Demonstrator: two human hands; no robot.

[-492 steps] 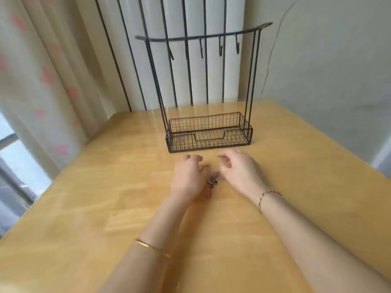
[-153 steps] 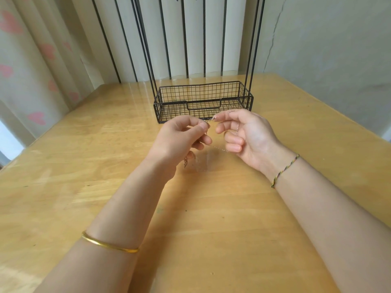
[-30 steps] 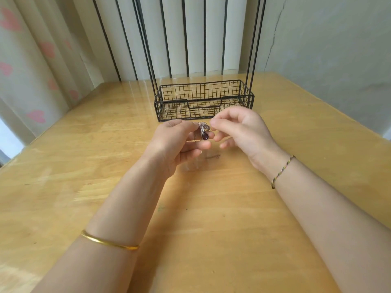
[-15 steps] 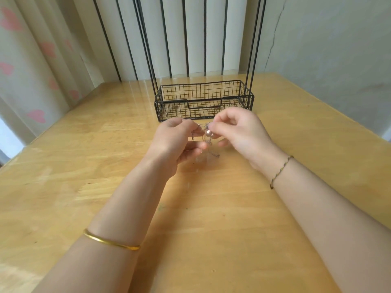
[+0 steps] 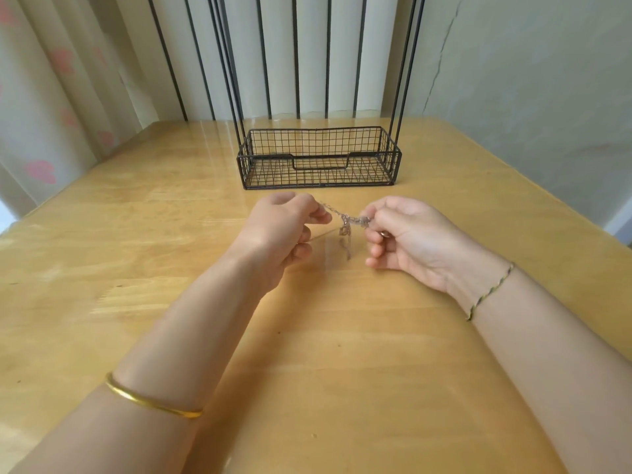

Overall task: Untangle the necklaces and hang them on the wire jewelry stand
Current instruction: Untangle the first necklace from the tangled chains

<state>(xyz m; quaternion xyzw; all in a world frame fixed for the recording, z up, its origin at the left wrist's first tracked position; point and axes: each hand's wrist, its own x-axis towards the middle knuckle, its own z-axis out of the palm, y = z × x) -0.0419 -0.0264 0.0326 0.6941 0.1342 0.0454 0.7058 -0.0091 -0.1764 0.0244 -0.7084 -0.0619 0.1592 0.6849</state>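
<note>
Necklaces [image 5: 345, 222] between hands — stand [image 5: 318, 159] behind, on table [image 5: 136, 234].

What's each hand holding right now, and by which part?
Both hold the tangled necklaces: left hand pinches the chain on one side, right hand pinches the other side by the knot.

I saw a gold bangle [image 5: 150, 401] up the forearm of the left hand [image 5: 277, 234]; a thin braided green-and-yellow cord bracelet [image 5: 489, 292] circled the wrist of the right hand [image 5: 413, 241].
</note>
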